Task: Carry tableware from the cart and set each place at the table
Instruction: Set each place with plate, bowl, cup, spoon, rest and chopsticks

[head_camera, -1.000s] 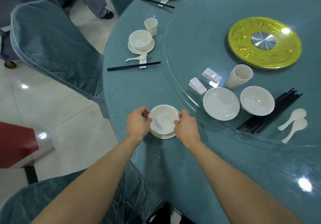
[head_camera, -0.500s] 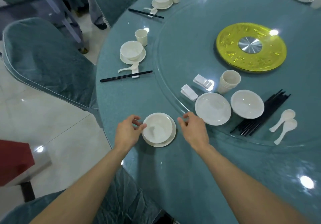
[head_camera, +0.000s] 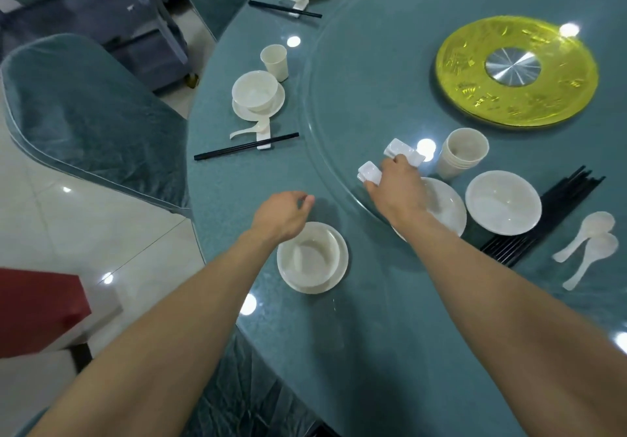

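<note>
The bowl (head_camera: 312,256) is sitting in its saucer (head_camera: 336,275) near the surface's (head_camera: 234,233) edge, open room lying beyond it. The left hand (head_camera: 281,216) is hovering at its rim, loosely curled, holding nothing. The right hand (head_camera: 397,192) is touching a chopstick rest (head_camera: 370,171) just inside the turntable's (head_camera: 339,104) rim; I cannot tell if it is gripping.

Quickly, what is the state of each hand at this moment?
Left hand: open, holds nothing.
Right hand: touches the small white ceramic chopstick rest; whether it grips cannot be told.
</note>
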